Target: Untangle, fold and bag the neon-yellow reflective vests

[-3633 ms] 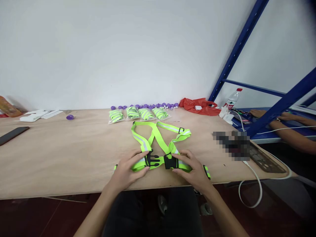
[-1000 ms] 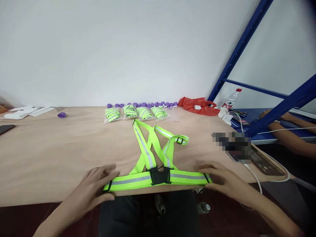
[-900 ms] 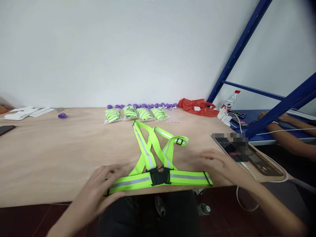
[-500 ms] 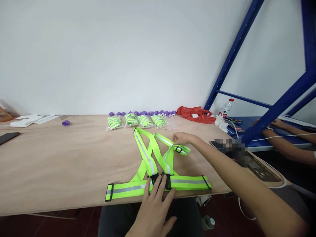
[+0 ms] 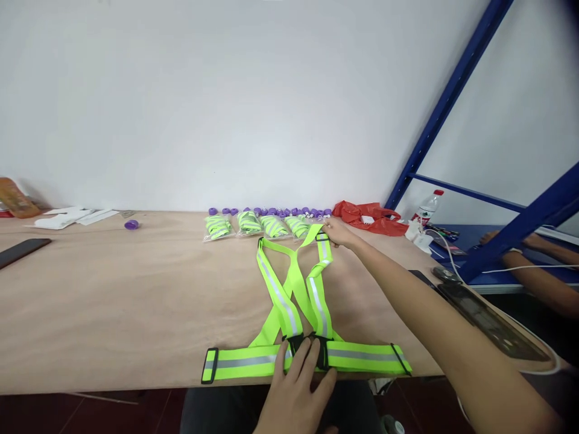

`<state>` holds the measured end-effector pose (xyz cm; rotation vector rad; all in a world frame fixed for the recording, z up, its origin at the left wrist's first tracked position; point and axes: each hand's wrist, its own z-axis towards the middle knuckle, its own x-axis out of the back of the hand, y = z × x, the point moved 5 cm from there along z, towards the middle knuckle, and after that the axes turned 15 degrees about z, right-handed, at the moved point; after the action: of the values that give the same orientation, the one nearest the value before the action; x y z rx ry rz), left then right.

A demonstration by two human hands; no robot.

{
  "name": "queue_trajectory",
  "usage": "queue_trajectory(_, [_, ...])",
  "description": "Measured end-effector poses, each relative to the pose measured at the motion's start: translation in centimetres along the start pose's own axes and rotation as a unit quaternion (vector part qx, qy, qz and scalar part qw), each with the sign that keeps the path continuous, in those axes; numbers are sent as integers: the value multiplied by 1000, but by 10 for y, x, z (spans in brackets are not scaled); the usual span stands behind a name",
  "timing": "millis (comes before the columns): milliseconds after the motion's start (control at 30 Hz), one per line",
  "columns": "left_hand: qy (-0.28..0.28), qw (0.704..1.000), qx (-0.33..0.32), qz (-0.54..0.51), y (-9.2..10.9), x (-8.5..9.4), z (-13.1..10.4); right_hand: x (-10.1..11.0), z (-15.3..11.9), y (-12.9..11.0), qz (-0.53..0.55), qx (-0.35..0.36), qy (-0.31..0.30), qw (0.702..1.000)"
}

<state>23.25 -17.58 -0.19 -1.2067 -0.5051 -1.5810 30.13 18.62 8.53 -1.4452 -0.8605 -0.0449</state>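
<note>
A neon-yellow reflective vest made of elastic straps with silver stripes lies spread on the table. Its waist belt runs along the front edge, with black buckles at both ends. My left hand rests on the black middle piece of the belt, fingers spread and flat. Farther off, my right hand pinches the top of the right shoulder strap beside its black slider, holding it drawn out toward the wall. The left shoulder strap lies loose on the table.
Bagged folded vests stand in a row before several purple rolls. A red plastic bag, a bottle and phones are at right. A blue metal frame rises there; another person's arms are beyond it.
My right hand has moved away from me, pulling the right shoulder strap, which was looped over, out straighter. My left hand stays on the belt. The view has shifted slightly left.
</note>
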Motion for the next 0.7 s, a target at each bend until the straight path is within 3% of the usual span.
queue_trajectory(167, [37,999,9,29,-1,1,1,1,11,-5,23,-76,-26,996])
queue_trajectory(333, [29,999,11,8,-2,5,1,-2,-3,-3,58,-139,-93,984])
queue_trajectory(433, [19,1000,16,-10,-3,4,1,-4,-15,11,63,-166,-105,979])
queue_trajectory(600, [-5,999,15,-40,-3,1,0,6,-33,47,0,-232,-70,970])
queue_trajectory(700, [-22,998,20,-59,-2,2,-1,3,-45,60,-19,-268,-95,959])
